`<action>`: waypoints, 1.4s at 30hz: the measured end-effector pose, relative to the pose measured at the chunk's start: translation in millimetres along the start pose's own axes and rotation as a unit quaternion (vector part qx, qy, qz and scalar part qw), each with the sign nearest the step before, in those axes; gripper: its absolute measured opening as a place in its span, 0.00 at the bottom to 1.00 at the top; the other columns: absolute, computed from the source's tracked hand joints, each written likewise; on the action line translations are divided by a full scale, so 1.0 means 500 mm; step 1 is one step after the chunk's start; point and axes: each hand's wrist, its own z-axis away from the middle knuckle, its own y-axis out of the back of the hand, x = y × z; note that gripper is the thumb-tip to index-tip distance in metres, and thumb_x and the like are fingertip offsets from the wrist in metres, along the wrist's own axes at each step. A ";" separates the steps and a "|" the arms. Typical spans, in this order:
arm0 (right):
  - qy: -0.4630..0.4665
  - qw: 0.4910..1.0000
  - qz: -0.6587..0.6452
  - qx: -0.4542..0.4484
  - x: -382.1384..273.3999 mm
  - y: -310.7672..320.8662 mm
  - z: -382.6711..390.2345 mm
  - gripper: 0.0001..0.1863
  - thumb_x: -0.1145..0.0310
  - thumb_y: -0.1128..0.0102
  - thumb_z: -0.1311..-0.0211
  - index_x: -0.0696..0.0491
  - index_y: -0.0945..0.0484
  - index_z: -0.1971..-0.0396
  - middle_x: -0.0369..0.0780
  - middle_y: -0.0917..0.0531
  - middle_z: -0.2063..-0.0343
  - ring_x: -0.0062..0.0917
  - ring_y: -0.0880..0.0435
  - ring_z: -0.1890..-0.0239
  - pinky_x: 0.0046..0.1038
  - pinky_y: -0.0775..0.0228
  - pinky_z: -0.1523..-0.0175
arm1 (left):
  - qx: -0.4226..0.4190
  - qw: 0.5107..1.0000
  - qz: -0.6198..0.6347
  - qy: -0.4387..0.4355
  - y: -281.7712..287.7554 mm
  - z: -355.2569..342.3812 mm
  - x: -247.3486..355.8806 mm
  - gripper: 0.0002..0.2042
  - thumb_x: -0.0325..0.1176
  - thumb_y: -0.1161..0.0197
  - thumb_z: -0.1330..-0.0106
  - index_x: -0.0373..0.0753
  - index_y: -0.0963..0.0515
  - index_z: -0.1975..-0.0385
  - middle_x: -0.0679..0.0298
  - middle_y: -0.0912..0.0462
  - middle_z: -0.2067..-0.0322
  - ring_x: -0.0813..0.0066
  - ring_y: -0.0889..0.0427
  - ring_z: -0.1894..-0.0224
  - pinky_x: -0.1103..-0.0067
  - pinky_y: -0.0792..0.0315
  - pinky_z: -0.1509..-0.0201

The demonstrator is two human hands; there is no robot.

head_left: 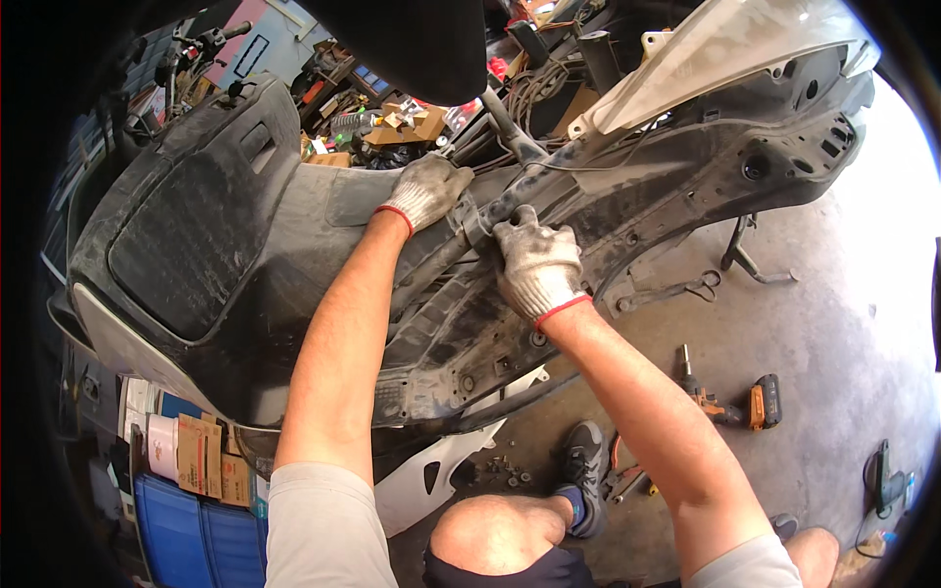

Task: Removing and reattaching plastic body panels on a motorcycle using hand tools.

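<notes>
A dusty scooter body with a black plastic footwell (pixel 206 225) and a metal frame tube (pixel 520 196) lies across the view. My left hand (pixel 426 191), in a grimy knit glove, has its fingers curled at the footwell's far edge beside the tube; what they hold is unclear. My right hand (pixel 539 260), gloved alike, is closed at a bracket (pixel 478 223) on the tube, its fingertips partly hidden, so its grip cannot be made out. A pale body panel (pixel 691 64) angles above the frame at upper right.
A power drill (pixel 760 402), pliers (pixel 623 480), scattered small hardware (pixel 505 468) and another tool (pixel 887 480) lie on the concrete floor (pixel 823 323). A white panel (pixel 407 495), cardboard boxes (pixel 201 456) and a blue bin (pixel 186 529) sit lower left. Cluttered parts (pixel 412 122) are behind the scooter.
</notes>
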 end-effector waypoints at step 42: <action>-0.001 0.982 -0.184 0.034 0.011 -0.040 0.066 0.33 0.70 0.40 0.45 0.45 0.36 0.36 0.38 0.35 0.35 0.42 0.22 0.47 0.39 0.28 0.44 | 0.216 0.947 0.182 0.154 0.060 0.096 0.130 0.12 0.37 0.47 0.35 0.37 0.23 0.61 0.50 0.19 0.60 0.49 0.22 0.56 0.63 0.28 0.48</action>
